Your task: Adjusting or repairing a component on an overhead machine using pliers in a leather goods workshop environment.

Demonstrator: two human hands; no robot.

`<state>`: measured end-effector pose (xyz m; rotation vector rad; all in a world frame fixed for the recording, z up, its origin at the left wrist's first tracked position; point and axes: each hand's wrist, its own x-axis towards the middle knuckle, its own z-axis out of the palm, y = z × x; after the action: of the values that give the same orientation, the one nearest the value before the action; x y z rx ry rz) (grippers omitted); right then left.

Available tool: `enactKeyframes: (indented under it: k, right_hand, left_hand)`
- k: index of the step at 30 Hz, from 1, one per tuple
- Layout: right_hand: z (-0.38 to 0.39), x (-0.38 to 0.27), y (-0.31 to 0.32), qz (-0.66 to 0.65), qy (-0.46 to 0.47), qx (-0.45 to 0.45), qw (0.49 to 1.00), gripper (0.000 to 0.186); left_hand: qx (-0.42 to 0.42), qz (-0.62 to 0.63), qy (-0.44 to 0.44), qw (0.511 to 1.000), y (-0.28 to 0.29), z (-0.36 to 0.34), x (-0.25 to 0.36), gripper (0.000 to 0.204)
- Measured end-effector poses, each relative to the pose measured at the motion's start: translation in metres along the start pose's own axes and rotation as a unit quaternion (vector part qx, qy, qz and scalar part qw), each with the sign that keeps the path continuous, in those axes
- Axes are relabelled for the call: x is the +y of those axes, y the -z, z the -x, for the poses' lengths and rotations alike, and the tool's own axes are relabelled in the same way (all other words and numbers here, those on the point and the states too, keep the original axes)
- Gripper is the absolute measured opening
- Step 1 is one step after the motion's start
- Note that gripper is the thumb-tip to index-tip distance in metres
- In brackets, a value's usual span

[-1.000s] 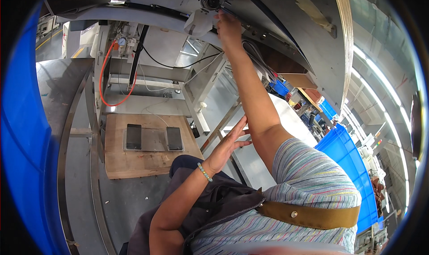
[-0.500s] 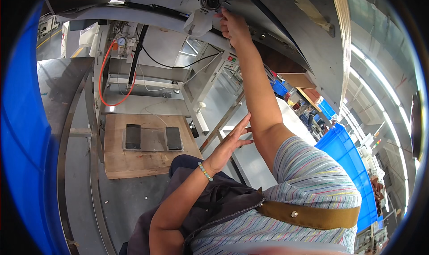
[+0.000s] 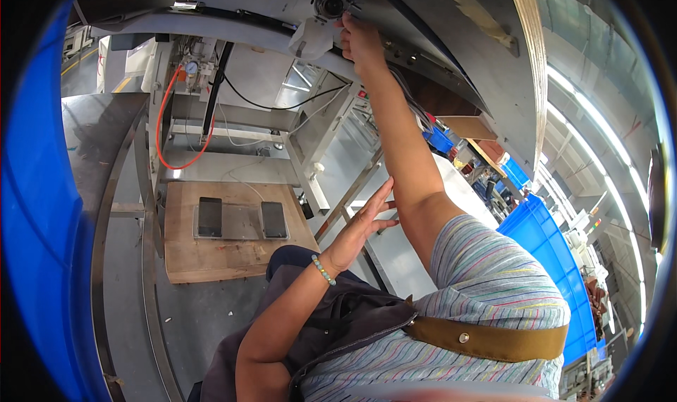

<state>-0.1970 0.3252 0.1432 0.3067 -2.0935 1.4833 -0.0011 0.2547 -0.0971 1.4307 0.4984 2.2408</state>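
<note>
Overhead, my right hand reaches to the underside of a machine with its fingers curled. The fingertips are at the edge of a round dark metal part, and whatever they pinch is too small to make out. A translucent white plastic cup-like piece hangs just left of that hand. Lower down, my left hand, with a beaded bracelet at the wrist, is open. Its fingers are stretched out and the tips rest against my right arm near the elbow.
Below stands a wooden board bearing a clear plate with two dark pedals. An orange hose loops beside a pressure gauge. Metal frame legs stand left, near a blue surface. A blue bin is at right.
My right hand has shifted slightly left and down in the picture, still at the round part; the machine's underside has shifted slightly too. My left hand stays against the arm.
</note>
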Motion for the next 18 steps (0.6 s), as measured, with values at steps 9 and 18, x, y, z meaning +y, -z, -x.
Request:
enactKeyframes:
  k: [9, 18]
  right_hand:
    - [-0.006, 0.04, -0.006, 0.253, 0.293, 0.139, 0.911, 0.035]
    - [0.008, 0.043, -0.011, 0.242, 0.348, 0.201, 0.883, 0.032]
  left_hand:
    - [0.007, 0.012, 0.003, 1.0, 0.005, 0.001, -0.006, 0.072]
    - [0.01, 0.015, 0.019, 1.0, 0.01, 0.003, -0.01, 0.071]
